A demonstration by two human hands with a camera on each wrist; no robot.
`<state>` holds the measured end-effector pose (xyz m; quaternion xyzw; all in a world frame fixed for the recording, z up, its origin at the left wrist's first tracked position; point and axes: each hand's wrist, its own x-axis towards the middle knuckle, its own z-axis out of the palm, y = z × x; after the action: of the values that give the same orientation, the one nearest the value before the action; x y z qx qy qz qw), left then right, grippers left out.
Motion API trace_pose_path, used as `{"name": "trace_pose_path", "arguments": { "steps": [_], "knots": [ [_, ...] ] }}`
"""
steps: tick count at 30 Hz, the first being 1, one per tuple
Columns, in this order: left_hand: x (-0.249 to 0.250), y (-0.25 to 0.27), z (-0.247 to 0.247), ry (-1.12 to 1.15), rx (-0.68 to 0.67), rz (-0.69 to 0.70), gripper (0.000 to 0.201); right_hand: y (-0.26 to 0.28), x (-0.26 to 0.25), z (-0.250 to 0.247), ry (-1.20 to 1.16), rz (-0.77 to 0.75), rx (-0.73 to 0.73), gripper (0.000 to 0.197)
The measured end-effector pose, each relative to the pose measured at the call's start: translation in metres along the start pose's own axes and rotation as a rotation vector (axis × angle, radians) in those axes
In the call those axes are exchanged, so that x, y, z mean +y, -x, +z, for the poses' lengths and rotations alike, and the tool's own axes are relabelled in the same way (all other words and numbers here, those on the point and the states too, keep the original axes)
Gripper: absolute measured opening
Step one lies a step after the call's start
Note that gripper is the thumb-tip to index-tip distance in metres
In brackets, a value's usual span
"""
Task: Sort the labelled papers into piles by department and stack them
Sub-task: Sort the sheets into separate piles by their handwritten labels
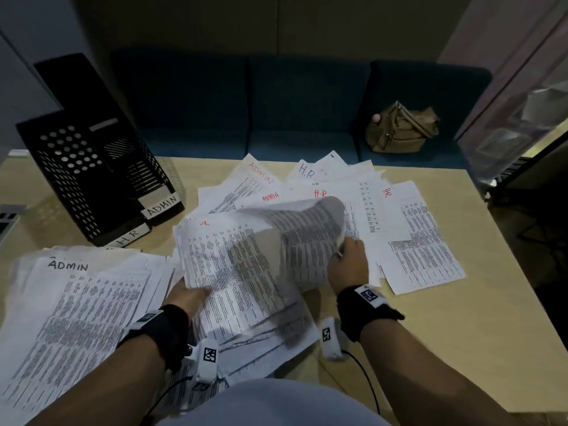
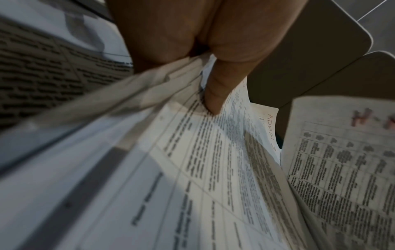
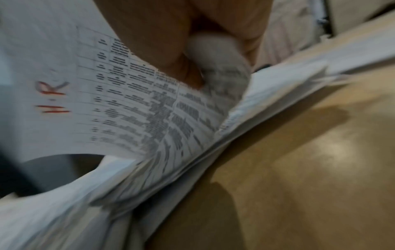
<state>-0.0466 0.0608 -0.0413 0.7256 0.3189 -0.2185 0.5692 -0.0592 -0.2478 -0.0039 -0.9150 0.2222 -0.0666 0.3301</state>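
While a bundle of HR-labelled sheets [image 1: 233,259] is kept lifted above the near middle of the wooden table [image 1: 461,318], its left edge is pinched by the left hand [image 1: 187,295], the thumb [image 2: 215,91] being pressed on the printed top page. One curled, blurred sheet [image 1: 310,235] marked "H.R" in red is gripped at its lower edge by the right hand [image 1: 349,265], with the fingers closed around the paper. A pile headed "ADMIN" [image 1: 73,302] is laid at the near left corner of the table. Unsorted papers [image 1: 384,210] with ADMIN and HR marks are fanned towards the far edge. Two black mesh file holders [image 1: 92,179], labelled "ADMIN" and "HR", are stood at the far left corner. A brown bag [image 1: 401,129] is seen on the blue sofa [image 1: 276,103] beyond the table.
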Motion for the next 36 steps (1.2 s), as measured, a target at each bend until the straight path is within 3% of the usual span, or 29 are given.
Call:
{"name": "trace_pose_path", "arguments": {
  "steps": [2, 5, 8, 12, 14, 16, 19, 21, 23, 28, 32, 33, 36],
  "knots": [
    [-0.005, -0.007, -0.002, 0.008, -0.011, 0.005, 0.065, -0.011, 0.013, -0.003, 0.183, 0.196, -0.061, 0.018],
    [-0.006, -0.008, -0.002, -0.010, -0.017, 0.007, 0.065, -0.018, 0.027, -0.007, 0.369, 0.258, -0.199, 0.033],
    [-0.006, -0.006, -0.001, -0.007, -0.004, 0.020, 0.066, -0.025, 0.028, -0.009, 0.369, 0.279, -0.249, 0.037],
    [-0.008, -0.009, -0.001, 0.001, 0.001, 0.016, 0.072, -0.028, 0.025, -0.008, 0.249, 0.346, -0.146, 0.029],
    [-0.008, -0.010, -0.001, -0.005, 0.003, 0.021, 0.071, -0.025, 0.023, -0.005, 0.162, 0.291, -0.091, 0.023],
    [-0.009, -0.011, -0.001, -0.005, 0.003, 0.025, 0.070, -0.019, 0.020, 0.000, 0.231, 0.158, -0.080, 0.034],
    [-0.009, -0.011, -0.002, -0.012, 0.010, 0.027, 0.070, -0.008, 0.017, 0.009, 0.443, -0.059, -0.119, 0.068],
    [-0.010, -0.013, -0.002, 0.007, 0.017, 0.035, 0.071, -0.001, 0.017, 0.013, 0.445, -0.147, -0.163, 0.097],
    [-0.010, -0.013, -0.002, 0.000, 0.008, 0.041, 0.072, 0.000, 0.016, 0.014, 0.384, -0.154, -0.169, 0.107],
    [-0.011, -0.014, -0.002, -0.013, 0.004, 0.049, 0.064, -0.009, 0.018, 0.010, 0.302, -0.045, -0.184, 0.088],
    [-0.008, -0.007, -0.002, -0.014, -0.010, 0.049, 0.062, -0.001, 0.027, 0.018, 0.305, -0.246, -0.189, 0.019],
    [-0.005, -0.003, 0.000, -0.018, -0.008, 0.057, 0.058, 0.001, 0.029, 0.020, 0.279, -0.250, -0.164, 0.011],
    [0.006, 0.015, 0.003, -0.012, -0.013, 0.074, 0.052, -0.001, 0.031, 0.021, 0.157, -0.182, -0.102, 0.022]
  ]
}}
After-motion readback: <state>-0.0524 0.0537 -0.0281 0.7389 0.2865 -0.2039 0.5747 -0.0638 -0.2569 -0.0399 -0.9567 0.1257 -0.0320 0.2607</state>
